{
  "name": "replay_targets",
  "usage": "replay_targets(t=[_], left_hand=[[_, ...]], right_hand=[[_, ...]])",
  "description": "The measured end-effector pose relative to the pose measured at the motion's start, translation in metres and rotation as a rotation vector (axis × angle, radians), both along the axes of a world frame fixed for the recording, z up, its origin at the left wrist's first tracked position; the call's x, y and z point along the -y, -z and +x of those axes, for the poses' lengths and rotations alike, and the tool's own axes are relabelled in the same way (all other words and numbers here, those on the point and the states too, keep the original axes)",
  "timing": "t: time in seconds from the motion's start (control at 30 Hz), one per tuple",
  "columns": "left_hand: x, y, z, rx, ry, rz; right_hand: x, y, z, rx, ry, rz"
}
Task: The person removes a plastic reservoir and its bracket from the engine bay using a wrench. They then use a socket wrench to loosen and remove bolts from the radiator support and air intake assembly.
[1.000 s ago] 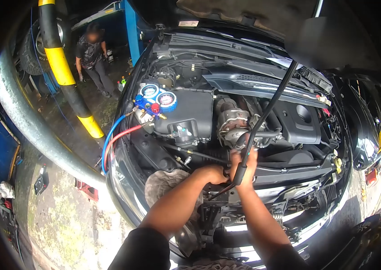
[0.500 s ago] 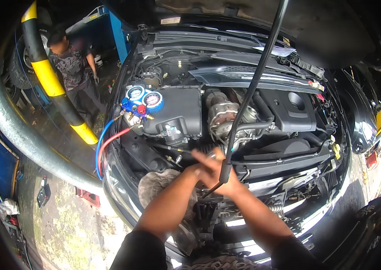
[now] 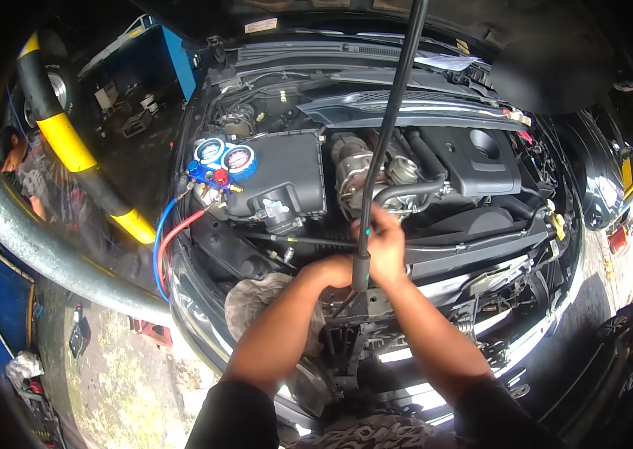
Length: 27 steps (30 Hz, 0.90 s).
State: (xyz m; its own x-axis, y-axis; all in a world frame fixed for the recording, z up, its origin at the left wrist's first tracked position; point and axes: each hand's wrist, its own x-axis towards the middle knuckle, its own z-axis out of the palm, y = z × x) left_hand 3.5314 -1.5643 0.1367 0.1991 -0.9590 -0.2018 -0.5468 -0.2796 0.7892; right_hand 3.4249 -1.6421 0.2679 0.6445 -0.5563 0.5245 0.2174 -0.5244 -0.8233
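My right hand (image 3: 385, 251) is near the lower end of the black hood prop rod (image 3: 381, 142), at the front of the engine bay. Its fingers are bent, partly behind the rod; what they hold, if anything, is hidden. My left hand (image 3: 337, 271) reaches in just left of the rod, its fingers out of sight. Beyond my hands lies the turbocharger (image 3: 354, 168), between the black air filter box (image 3: 286, 179) and the engine cover (image 3: 481, 161). A crumpled cloth (image 3: 245, 310) lies beside my left forearm.
A gauge manifold (image 3: 224, 161) with blue and red hoses stands at the left of the engine bay. Left of the car are a yellow and black post (image 3: 67, 141), a thick metal pipe (image 3: 54, 262) and another person (image 3: 36, 179). A red stand (image 3: 152, 329) is on the floor.
My hands have shifted; the right one is now higher beside the rod, and the left fingers have gone out of sight. The other person has moved left, behind the post. The view has shifted slightly.
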Motion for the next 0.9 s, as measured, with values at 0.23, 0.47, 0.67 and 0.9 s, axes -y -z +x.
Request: replay_targets(t=[0.23, 0.47, 0.67, 0.9], left_hand=[[-0.023, -0.097, -0.030, 0.058, -0.220, 0.255], [-0.013, -0.046, -0.011, -0.022, 0.023, 0.210], [-0.030, -0.055, -0.018, 0.099, -0.119, -0.059], [-0.016, -0.080, -0.018, 0.078, -0.034, 0.310]], right_hand=[[0.017, -0.012, 0.000, -0.013, -0.102, 0.537], [-0.023, -0.013, -0.034, -0.086, -0.457, -0.373], [-0.016, -0.003, -0.015, -0.040, -0.098, -0.117], [0.003, -0.008, -0.003, -0.068, 0.071, 0.165]])
